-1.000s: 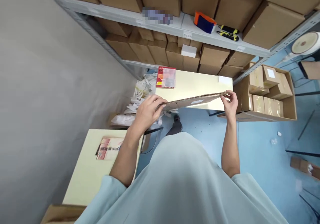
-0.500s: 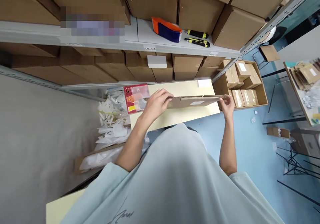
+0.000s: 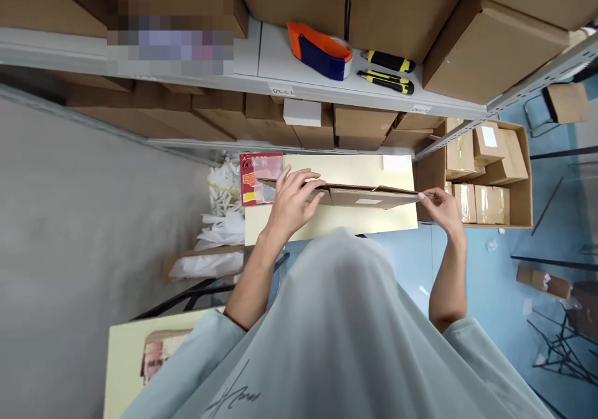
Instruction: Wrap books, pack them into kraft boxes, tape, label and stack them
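A flattened brown cardboard box (image 3: 369, 196) with a small white label hangs edge-on just above a pale yellow table (image 3: 355, 220). My left hand (image 3: 292, 202) grips its left end, fingers curled over the top edge. My right hand (image 3: 441, 208) pinches the right end between thumb and fingers. A red and white packet (image 3: 255, 179) lies on the table's left corner, partly behind the cardboard.
A grey shelf (image 3: 280, 70) above carries an orange and blue tape dispenser (image 3: 322, 50), two yellow-black utility knives (image 3: 387, 73) and brown cartons. An open carton (image 3: 486, 173) of small boxes stands on the blue floor at right. White paper scraps (image 3: 222, 220) pile at left.
The cardboard has come lower and a little right over the table, and its flaps have begun to part. Both hands kept their hold. The view has shifted slightly.
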`<state>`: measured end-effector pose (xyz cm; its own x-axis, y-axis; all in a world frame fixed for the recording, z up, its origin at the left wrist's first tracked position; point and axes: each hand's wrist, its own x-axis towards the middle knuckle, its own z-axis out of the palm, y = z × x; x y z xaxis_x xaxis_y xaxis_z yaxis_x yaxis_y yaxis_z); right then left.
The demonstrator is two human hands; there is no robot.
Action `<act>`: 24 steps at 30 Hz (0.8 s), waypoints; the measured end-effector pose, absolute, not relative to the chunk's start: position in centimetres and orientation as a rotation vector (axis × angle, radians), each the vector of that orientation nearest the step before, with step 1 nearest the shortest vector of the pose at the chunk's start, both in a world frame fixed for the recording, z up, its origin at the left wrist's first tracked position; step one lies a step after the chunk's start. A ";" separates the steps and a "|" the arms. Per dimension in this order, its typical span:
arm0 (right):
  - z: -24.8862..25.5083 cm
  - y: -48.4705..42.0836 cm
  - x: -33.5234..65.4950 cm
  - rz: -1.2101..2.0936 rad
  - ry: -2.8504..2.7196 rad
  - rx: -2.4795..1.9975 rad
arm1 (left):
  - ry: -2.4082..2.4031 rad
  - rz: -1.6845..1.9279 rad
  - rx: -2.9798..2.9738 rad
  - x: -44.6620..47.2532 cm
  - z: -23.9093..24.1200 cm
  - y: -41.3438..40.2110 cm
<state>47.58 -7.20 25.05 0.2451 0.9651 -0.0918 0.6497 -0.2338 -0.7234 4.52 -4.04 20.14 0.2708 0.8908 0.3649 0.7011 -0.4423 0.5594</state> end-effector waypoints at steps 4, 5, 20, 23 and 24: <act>27.4 -4.1 48.9 0.879 -1.831 -1.941 | 1.653 1.038 2.146 6.6 19.0 -5.8; 27.8 -3.2 49.0 0.891 -1.924 -1.942 | 1.705 1.059 2.103 7.1 18.7 -6.3; 26.9 -1.0 46.2 0.353 -2.852 -1.637 | 2.034 1.718 0.553 12.8 12.9 -10.8; 26.4 -2.4 46.2 0.386 -2.758 -1.718 | 1.933 1.640 0.579 11.2 13.1 -11.0; 26.3 -2.9 46.4 0.389 -2.678 -1.758 | 1.922 1.607 0.647 10.5 13.5 -11.1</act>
<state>46.35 -2.91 26.31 -0.4036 0.8924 -0.2019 0.9129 0.3782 -0.1535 10.49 -11.14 13.51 -0.7349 0.6703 -0.1033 0.0172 0.1707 0.9852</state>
